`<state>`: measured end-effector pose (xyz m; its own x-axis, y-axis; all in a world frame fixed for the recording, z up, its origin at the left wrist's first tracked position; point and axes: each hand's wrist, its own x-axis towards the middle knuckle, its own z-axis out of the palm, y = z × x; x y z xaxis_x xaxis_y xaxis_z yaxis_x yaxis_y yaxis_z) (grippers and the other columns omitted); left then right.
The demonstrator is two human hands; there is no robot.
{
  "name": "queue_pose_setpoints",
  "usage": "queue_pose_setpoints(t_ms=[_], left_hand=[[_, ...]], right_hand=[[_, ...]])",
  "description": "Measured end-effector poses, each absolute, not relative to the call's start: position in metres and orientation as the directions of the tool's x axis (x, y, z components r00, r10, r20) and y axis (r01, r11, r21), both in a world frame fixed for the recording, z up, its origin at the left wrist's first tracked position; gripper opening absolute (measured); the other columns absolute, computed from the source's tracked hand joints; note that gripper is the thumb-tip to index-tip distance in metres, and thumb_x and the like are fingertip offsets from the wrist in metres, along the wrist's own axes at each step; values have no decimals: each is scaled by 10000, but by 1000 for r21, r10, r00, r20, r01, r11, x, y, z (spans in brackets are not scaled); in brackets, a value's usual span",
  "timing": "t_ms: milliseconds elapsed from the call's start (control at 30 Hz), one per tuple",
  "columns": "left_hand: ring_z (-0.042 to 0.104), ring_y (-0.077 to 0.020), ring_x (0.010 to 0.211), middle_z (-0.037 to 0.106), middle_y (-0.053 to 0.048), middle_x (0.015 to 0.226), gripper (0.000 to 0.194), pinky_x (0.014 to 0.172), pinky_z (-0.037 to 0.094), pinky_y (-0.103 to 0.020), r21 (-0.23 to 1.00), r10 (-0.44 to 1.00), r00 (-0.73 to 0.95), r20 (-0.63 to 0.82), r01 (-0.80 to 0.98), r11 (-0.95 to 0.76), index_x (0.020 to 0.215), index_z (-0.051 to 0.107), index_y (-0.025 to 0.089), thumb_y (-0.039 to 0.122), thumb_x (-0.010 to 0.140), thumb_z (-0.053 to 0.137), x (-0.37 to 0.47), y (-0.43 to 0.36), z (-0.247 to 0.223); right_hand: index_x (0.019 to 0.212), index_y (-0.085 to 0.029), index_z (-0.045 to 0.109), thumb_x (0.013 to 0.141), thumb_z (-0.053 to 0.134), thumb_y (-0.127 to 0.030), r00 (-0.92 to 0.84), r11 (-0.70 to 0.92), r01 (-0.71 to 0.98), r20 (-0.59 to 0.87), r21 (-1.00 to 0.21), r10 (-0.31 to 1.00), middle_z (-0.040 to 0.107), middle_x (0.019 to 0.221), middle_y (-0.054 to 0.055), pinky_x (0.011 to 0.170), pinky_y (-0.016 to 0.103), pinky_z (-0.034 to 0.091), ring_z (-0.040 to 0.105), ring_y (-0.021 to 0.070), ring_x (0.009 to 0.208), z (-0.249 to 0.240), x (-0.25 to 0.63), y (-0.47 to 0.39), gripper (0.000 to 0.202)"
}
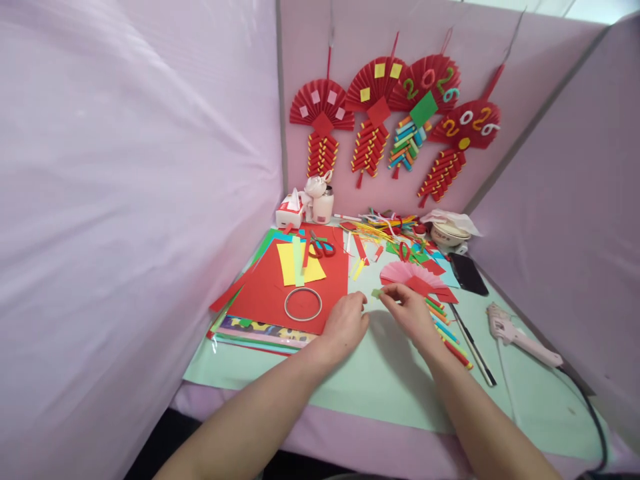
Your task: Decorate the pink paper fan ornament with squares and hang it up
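Between the thumb and fingertip of my right hand [407,313] is a small light green paper piece [376,293]. My left hand [349,322] lies to its left, fingers curled together at the edge of a red paper sheet [270,287]; anything inside them is hidden. Just beyond my right hand is a pink pleated paper fan [407,272] with red paper by it. Colourful paper rolls [445,327] lie in a row, partly covered by my right hand and wrist. A silver ring [303,304] rests on the red sheet, near a yellow paper [314,269] and red-handled scissors [321,248].
A pale glue gun [523,337] with a cord lies at right, near a black phone [467,273] and a long dark-tipped stick [473,343]. Pipe cleaners [390,227], a tissue box [290,210] and a covered bowl [450,232] line the back. Red fan decorations [377,87] hang above.
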<state>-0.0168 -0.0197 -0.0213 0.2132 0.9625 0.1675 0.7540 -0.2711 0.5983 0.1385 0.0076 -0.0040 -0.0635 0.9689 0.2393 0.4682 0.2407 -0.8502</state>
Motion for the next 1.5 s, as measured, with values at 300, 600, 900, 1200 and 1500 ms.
queue_pose_setpoints(t_ms=[300,600,900,1200,1500], left_hand=[[597,-221,881,648,-75,885,170,780,476,-323,496,836,516,189,684,-534,883,652,166,176,852,486,-13,-22,-29],[591,-224,884,641,-72,881,213,777,480,-324,398,797,580,171,699,-594,943,642,164,222,902,441,-15,-21,-32],[587,-217,908,635,-51,900,212,764,480,-309,363,800,587,121,724,-586,956,622,181,230,916,420,-16,-22,-30],[593,-209,869,641,-58,883,216,758,473,-308,359,795,593,129,719,-595,928,635,170,224,919,426,-14,-22,-32],[543,-239,1056,626,-80,1050,147,898,449,-383,300,900,355,253,856,-422,897,649,163,205,879,510,-16,-22,-29]], right_hand=[[772,-184,593,689,587,-312,-203,140,523,36,-841,979,619,682,-4,566,245,432,552,130,610,8,105,65,153],[667,-166,639,618,566,-91,-303,161,769,-132,-618,944,656,650,2,523,217,390,565,132,597,2,117,92,115],[842,-146,677,650,540,-53,-243,189,932,-148,-309,959,704,849,66,588,229,364,615,165,746,-16,118,100,253],[1010,-117,643,726,572,-149,-233,215,953,-60,-213,971,689,942,120,606,257,364,623,208,820,8,109,100,295],[844,-175,668,802,583,-257,-439,433,854,49,-288,897,707,877,38,607,218,386,618,147,764,59,53,143,125]])
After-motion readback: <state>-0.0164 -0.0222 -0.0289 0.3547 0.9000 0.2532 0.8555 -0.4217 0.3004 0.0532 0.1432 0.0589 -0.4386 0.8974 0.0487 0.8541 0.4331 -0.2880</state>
